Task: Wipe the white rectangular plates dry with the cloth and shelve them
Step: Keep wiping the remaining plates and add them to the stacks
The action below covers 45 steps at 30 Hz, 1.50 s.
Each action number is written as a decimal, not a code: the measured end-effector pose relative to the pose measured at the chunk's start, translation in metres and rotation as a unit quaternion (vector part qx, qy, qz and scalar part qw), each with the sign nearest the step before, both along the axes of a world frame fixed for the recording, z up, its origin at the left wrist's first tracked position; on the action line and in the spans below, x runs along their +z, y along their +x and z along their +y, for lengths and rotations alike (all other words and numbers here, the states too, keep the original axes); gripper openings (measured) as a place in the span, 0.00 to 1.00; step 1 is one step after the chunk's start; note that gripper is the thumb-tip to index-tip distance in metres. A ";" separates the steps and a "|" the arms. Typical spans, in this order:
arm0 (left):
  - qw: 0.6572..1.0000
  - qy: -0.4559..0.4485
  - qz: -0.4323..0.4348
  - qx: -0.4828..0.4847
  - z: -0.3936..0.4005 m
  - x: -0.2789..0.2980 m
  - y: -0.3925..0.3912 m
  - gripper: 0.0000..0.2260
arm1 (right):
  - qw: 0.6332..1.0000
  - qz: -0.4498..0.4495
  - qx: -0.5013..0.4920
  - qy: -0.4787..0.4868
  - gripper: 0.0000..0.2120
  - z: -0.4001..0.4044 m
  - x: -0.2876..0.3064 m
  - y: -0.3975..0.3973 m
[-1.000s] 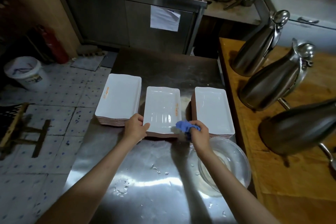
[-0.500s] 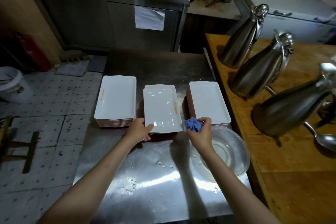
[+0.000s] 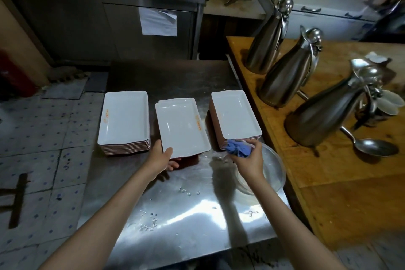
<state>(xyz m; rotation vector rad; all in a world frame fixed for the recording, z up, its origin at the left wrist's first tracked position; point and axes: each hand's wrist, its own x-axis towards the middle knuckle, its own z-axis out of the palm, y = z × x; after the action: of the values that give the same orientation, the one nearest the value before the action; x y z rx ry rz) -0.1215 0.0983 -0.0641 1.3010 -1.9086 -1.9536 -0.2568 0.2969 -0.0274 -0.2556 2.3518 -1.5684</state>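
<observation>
Three stacks of white rectangular plates stand on a steel table [image 3: 175,215]. My left hand [image 3: 161,158] grips the near left corner of the top plate [image 3: 182,127] of the middle stack, thumb on top, and that plate is raised and skewed off the plates under it. My right hand [image 3: 248,159] holds a crumpled blue cloth [image 3: 237,149] just in front of the right stack [image 3: 235,116]. The left stack [image 3: 125,119] is tall and nothing touches it.
A clear glass bowl [image 3: 274,171] sits under my right wrist at the table's right edge. Three steel jugs [image 3: 287,76] and a ladle [image 3: 377,147] stand on the wooden counter to the right. Water drops dot the table's near part. Tiled floor lies left.
My left hand has lifted the middle stack's top plate at its near edge and turned it slightly. My right hand with the cloth has drawn back to the right, off that plate.
</observation>
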 end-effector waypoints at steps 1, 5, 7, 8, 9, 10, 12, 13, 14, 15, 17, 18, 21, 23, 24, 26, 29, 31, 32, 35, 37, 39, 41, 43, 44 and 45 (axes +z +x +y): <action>1.000 -0.003 0.001 -0.006 0.002 0.002 0.000 0.07 | 1.000 0.003 -0.005 0.007 0.27 0.003 0.001 -0.002; 1.000 -0.006 0.002 -0.026 0.013 0.009 -0.002 0.08 | 1.000 0.011 -0.001 0.012 0.22 0.018 0.002 -0.013; 1.000 -0.005 0.005 -0.029 0.023 0.012 -0.007 0.08 | 1.000 0.011 0.019 0.016 0.20 0.027 0.005 -0.019; 1.000 -0.004 0.007 -0.031 0.029 0.013 -0.009 0.07 | 0.999 0.015 0.028 0.021 0.19 0.031 0.009 -0.021; 0.999 -0.002 0.008 -0.034 0.035 0.015 -0.012 0.07 | 0.999 0.017 0.035 0.025 0.19 0.035 0.011 -0.024; 0.999 0.000 0.009 -0.036 0.041 0.016 -0.014 0.07 | 0.999 0.015 0.038 0.024 0.19 0.039 0.013 -0.028; 0.999 0.001 0.014 -0.040 0.054 0.019 -0.020 0.07 | 0.999 0.013 0.036 0.024 0.22 0.048 0.013 -0.035; 0.999 0.001 0.015 -0.040 0.061 0.020 -0.022 0.07 | 0.999 0.012 0.032 0.021 0.25 0.052 0.013 -0.039; 0.999 0.000 0.015 -0.039 0.068 0.020 -0.026 0.07 | 0.999 0.005 0.028 0.016 0.26 0.056 0.014 -0.042; 0.999 0.001 0.016 -0.035 0.075 0.020 -0.029 0.07 | 1.000 -0.002 0.022 0.009 0.27 0.060 0.015 -0.046; 0.999 -0.005 0.011 -0.030 0.086 0.017 -0.036 0.09 | 1.000 -0.007 0.012 0.007 0.26 0.069 0.017 -0.055; 0.999 -0.016 0.005 -0.032 0.090 0.015 -0.039 0.10 | 1.000 -0.006 0.012 0.007 0.24 0.073 0.017 -0.060; 0.998 -0.052 -0.003 -0.032 0.101 0.009 -0.048 0.16 | 1.000 0.000 0.018 0.007 0.20 0.083 0.015 -0.072; 0.997 -0.065 -0.004 -0.031 0.108 0.008 -0.054 0.15 | 1.000 0.001 0.018 0.004 0.18 0.087 0.015 -0.078; 0.997 -0.069 -0.005 -0.033 0.112 0.009 -0.057 0.14 | 1.000 0.005 0.018 0.004 0.18 0.090 0.015 -0.081; 0.996 -0.077 -0.002 -0.035 0.119 0.010 -0.062 0.14 | 1.000 0.015 0.023 0.005 0.18 0.095 0.014 -0.086; 0.995 -0.094 -0.008 -0.037 0.128 0.012 -0.065 0.11 | 0.999 0.016 0.029 -0.004 0.19 0.101 0.011 -0.090; 0.994 -0.103 -0.012 -0.045 0.133 0.012 -0.067 0.11 | 0.999 0.015 0.031 0.001 0.21 0.102 0.010 -0.091; 0.993 -0.108 -0.013 -0.050 0.135 0.012 -0.067 0.13 | 0.999 0.014 0.031 0.003 0.21 0.104 0.010 -0.091; 0.988 -0.143 -0.013 -0.057 0.139 0.012 -0.068 0.17 | 0.999 0.013 0.030 -0.003 0.20 0.106 0.011 -0.090; 0.983 -0.175 -0.018 -0.059 0.141 0.013 -0.068 0.15 | 0.999 0.015 0.028 -0.004 0.20 0.106 0.014 -0.089; 0.977 -0.201 -0.025 -0.063 0.142 0.014 -0.070 0.12 | 1.000 0.008 0.026 0.001 0.20 0.107 0.016 -0.089; 0.973 -0.222 -0.029 -0.064 0.142 0.016 -0.071 0.09 | 1.000 0.001 0.024 0.002 0.21 0.107 0.016 -0.088; 0.965 -0.251 -0.036 -0.066 0.142 0.017 -0.072 0.07 | 1.000 -0.006 0.019 0.009 0.22 0.107 0.016 -0.088; 0.961 -0.267 -0.038 -0.066 0.142 0.017 -0.072 0.06 | 1.000 -0.009 0.014 0.014 0.21 0.107 0.017 -0.088; 0.955 -0.285 -0.042 -0.066 0.141 0.017 -0.073 0.06 | 1.000 -0.012 0.008 0.017 0.20 0.107 0.017 -0.087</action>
<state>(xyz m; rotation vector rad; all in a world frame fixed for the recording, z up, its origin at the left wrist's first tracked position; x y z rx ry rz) -0.1945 0.2397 -0.0468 1.1143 -2.4006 -1.2422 -0.3441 0.4038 -0.0101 -0.2459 2.3511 -1.5135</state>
